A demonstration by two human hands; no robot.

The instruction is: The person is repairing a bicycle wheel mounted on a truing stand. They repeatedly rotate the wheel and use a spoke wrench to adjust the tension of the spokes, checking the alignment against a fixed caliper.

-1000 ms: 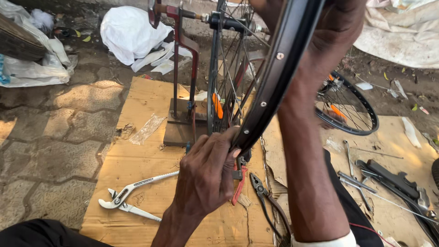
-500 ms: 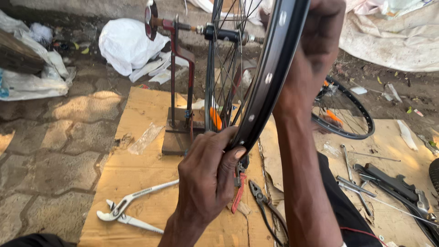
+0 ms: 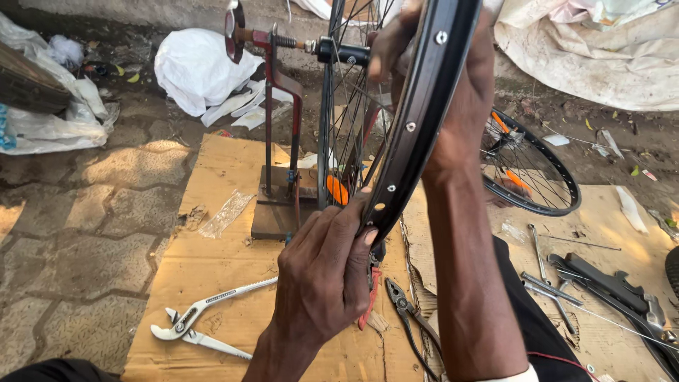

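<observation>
A black bicycle rim [image 3: 417, 120] runs tilted from the top of the view down to the middle. My left hand [image 3: 322, 272] grips its lower end, thumb pressed against the inner face near a spoke hole. My right hand [image 3: 453, 78] reaches up and holds the rim near its top, with my forearm crossing the view. Behind the rim, a spoked wheel [image 3: 346, 113] is mounted upright in a red truing stand [image 3: 279, 127] on cardboard [image 3: 212, 262].
Silver slip-joint pliers [image 3: 201, 322] lie on the cardboard at the left, dark pliers [image 3: 410, 318] under my arm. Another spoked wheel [image 3: 530, 170] lies on the ground at the right, with spanners and loose spokes [image 3: 559, 290] near it. White bags [image 3: 194, 67] sit beyond.
The view has shifted slightly and the rim has turned a little in my hands. Both hands keep their hold, the left one still at the rim's lower end.
</observation>
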